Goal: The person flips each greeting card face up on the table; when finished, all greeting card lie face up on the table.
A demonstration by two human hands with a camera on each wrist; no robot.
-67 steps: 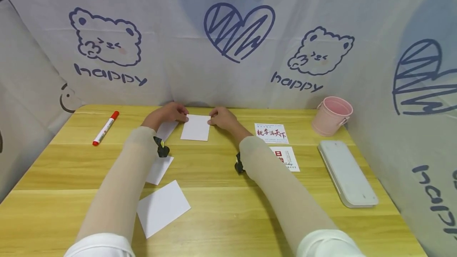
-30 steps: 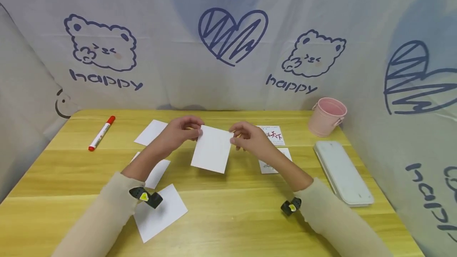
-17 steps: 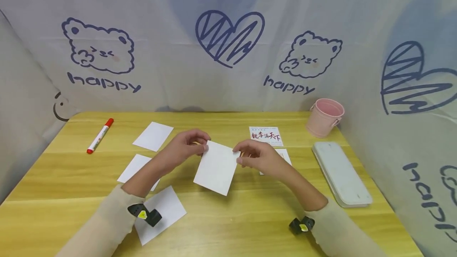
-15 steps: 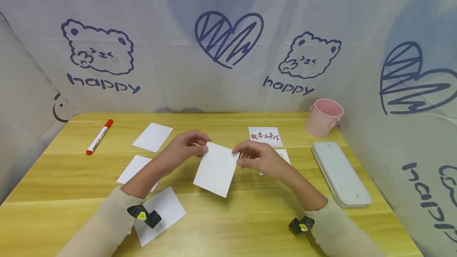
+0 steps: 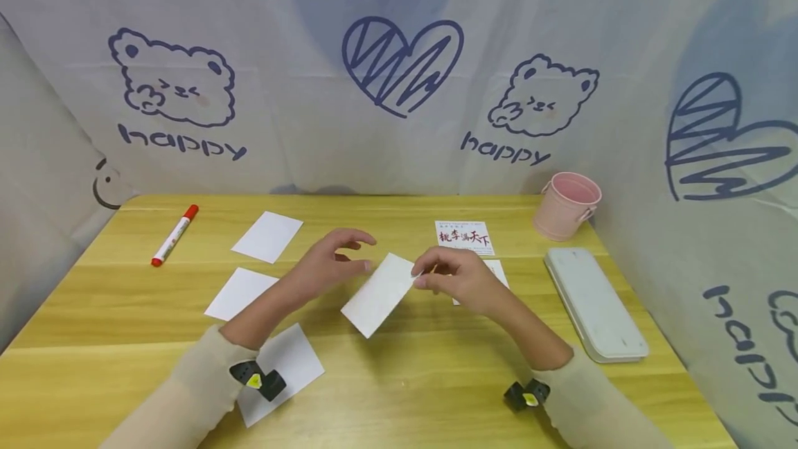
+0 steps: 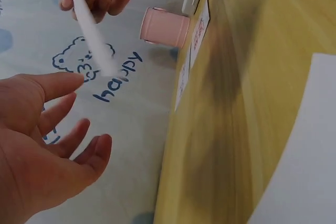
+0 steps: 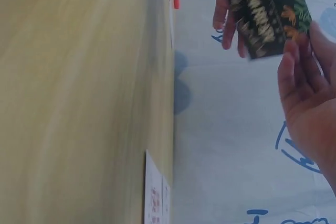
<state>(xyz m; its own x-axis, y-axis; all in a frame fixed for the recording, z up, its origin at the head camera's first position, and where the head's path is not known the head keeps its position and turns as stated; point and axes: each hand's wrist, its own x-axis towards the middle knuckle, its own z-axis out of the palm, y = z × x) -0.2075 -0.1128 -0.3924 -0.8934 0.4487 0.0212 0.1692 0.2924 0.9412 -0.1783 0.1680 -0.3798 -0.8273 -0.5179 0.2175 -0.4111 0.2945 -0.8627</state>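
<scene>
My right hand [image 5: 458,277] pinches a card [image 5: 379,294] by one corner above the middle of the table. Its plain white back faces the head camera. In the right wrist view the card's other face [image 7: 270,11] is dark green, with pale lettering and orange and green leaves. My left hand [image 5: 327,267] hovers just left of the card, fingers spread apart from the thumb and holding nothing. A gap shows between that hand [image 6: 58,145] and the card's edge in the left wrist view.
Blank white cards lie at left: a far one [image 5: 268,236], a middle one [image 5: 240,293] and a near one [image 5: 293,366] partly under my left wrist. A marker [image 5: 174,235] is further left. Printed cards [image 5: 464,237], a pink bucket [image 5: 567,206] and a white case [image 5: 596,303] stand at right.
Both hands lifted the card from the table's back and brought it nearer. My left hand has since let go, and the card has turned in my right hand.
</scene>
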